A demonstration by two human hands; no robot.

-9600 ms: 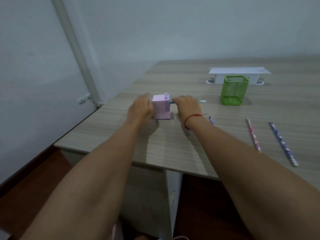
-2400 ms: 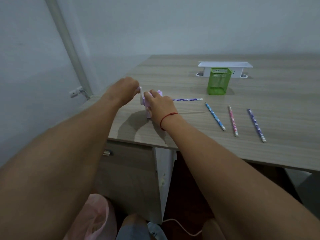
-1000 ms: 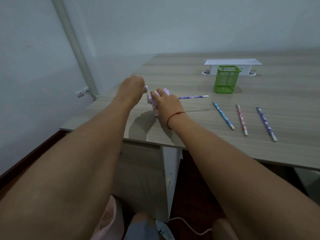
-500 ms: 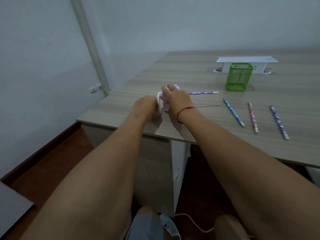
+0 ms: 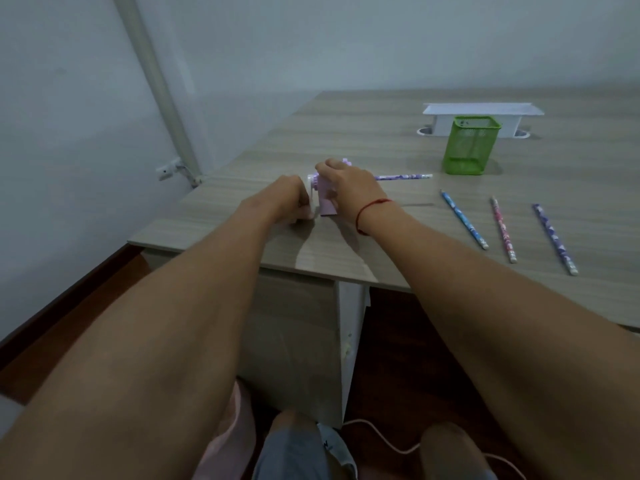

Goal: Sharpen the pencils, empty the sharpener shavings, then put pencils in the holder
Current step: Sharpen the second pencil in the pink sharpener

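Currently on my feed, item by item:

1. Sharpener (image 5: 326, 201): small lilac box standing upright on the desk (image 5: 381, 140), near its front left corner, directly between the two hands.
2. Right hand (image 5: 349, 189): clamped over the top and right side of the sharpener, fingers curled down around the body, thumb on the near face. A red string bracelet (image 5: 373, 210) sits on that wrist.
3. Left hand (image 5: 291, 199): touching the sharpener's left side, fingers curled into a fist round the white crank (image 5: 312, 188). I see only the crank's arm; the knob is hidden inside the fist.
4. Lilac pencil (image 5: 403, 177): lying level, one end in the sharpener behind the right hand, the rest pointing right towards the holder.
5. Holder (image 5: 471, 146): green mesh cup, upright, well right of the hands and further back. I cannot see any pencil in it.
6. Three loose pencils flat on the desk, right of the right forearm, roughly parallel and apart: blue pencil (image 5: 464, 219), pink pencil (image 5: 503, 230), purple pencil (image 5: 554, 238).
7. White box (image 5: 482, 112): just behind the holder
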